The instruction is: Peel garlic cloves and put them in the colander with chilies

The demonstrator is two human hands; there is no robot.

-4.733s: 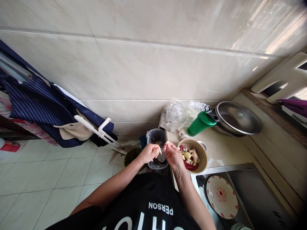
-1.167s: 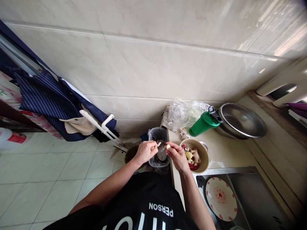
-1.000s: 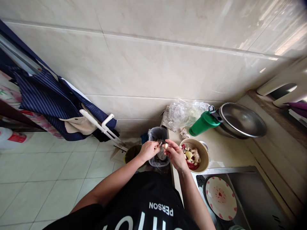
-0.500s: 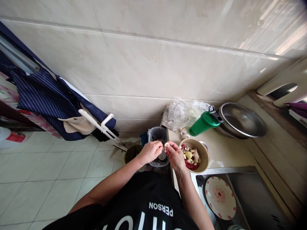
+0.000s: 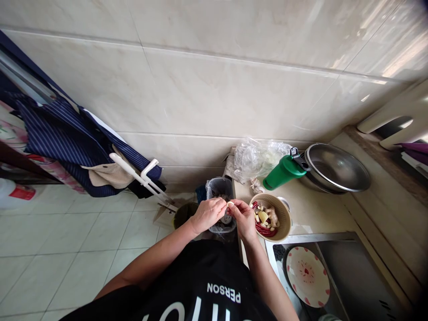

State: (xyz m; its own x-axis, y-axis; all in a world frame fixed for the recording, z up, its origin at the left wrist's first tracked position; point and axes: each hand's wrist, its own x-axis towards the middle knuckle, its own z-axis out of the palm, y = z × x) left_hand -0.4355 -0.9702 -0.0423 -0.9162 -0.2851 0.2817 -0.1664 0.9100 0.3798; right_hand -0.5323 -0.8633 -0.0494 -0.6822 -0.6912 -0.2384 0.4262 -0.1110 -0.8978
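Over the lined bin, my two hands meet at a small white garlic clove point(image 5: 230, 204). My right hand point(image 5: 244, 218) pinches the clove between thumb and fingertips. My left hand point(image 5: 209, 215) is closed, its fingertips pressed against the clove's other side; the inside of that hand is hidden. Just right of my right hand stands a beige plastic basket point(image 5: 286, 223) with dried red chilies point(image 5: 266, 231), a piece of ginger point(image 5: 272, 216), a yellow cut piece point(image 5: 263, 216) and several peeled cloves. Behind the basket lies a garlic bulb point(image 5: 257, 186).
The bin point(image 5: 214, 183) sits against the counter's left end. On the counter are a plastic bag point(image 5: 249, 156), a green bottle point(image 5: 284, 171) and metal bowls point(image 5: 337, 167). A patterned plate point(image 5: 307, 276) lies in the sink point(image 5: 359, 267). Left, striped cloth point(image 5: 63, 133) hangs near a white-handled tool point(image 5: 129, 171).
My hands have come closer together, and the left fingertips now meet the clove. My right hand has turned slightly, its fingers closing over the clove.
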